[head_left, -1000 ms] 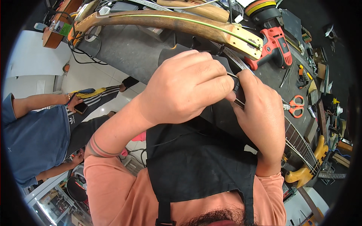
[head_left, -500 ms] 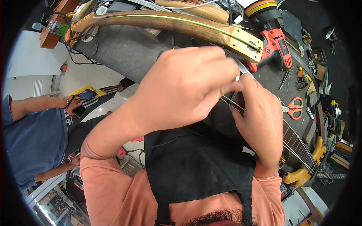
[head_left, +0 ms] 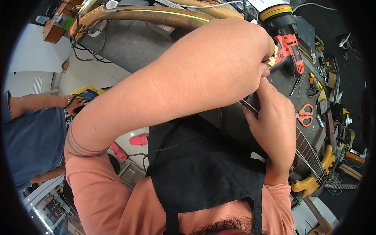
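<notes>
My left hand (head_left: pixel 239 58) reaches across to the right, its fingers curled closed just beyond my right hand. What those fingers hold, if anything, is hidden behind the hand. My right hand (head_left: pixel 276 117) is wrapped round the neck of a stringed guitar, thumb beside the strings (head_left: pixel 250 106). From under that hand the fretted neck (head_left: pixel 307 149) runs down to a yellow wooden guitar body (head_left: pixel 327 164) at the right. Beyond my left hand lies a brown wooden neck (head_left: pixel 145 15) with a bright green strip along it; the hand covers much of its right end.
A red and black power polisher (head_left: pixel 290 55) lies at the far right. Orange-handled scissors (head_left: pixel 305 114) sit beside my right hand, with several tools and wood scraps further right. A black cable (head_left: pixel 78 43) hangs over the bench's left edge. Another person in a blue shirt (head_left: pixel 35 145) is at the left.
My left hand has moved up and to the right, past my right hand, with the forearm stretched further out. My right hand stays nearly in place on the guitar neck.
</notes>
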Motion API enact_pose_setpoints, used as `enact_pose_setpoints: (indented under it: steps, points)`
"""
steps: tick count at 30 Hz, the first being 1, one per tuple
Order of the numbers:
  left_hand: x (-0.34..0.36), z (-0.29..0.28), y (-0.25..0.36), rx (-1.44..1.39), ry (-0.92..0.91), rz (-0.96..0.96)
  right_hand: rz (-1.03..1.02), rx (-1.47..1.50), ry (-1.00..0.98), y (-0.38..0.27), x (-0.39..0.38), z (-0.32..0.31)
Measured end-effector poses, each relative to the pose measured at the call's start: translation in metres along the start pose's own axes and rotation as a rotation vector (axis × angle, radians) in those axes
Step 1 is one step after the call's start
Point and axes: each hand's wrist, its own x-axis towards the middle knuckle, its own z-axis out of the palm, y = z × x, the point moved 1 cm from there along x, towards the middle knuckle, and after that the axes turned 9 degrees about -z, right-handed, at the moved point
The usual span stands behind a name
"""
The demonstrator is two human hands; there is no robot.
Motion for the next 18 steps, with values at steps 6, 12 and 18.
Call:
enact_pose_setpoints:
  steps: [6, 12, 18]
  points:
    - [-0.003, -0.001, 0.002, -0.062, -0.023, -0.027, 0.009, -0.003, 0.0, 0.0, -0.001, 0.001]
    - [0.0, -0.002, -0.013, -0.222, -0.095, -0.067, 0.017, -0.002, -0.025, 0.0, 0.002, 0.0]
    - [0.002, -0.005, -0.016, -0.261, -0.13, -0.039, 0.046, 0.013, -0.045, 0.001, 0.001, -0.001]
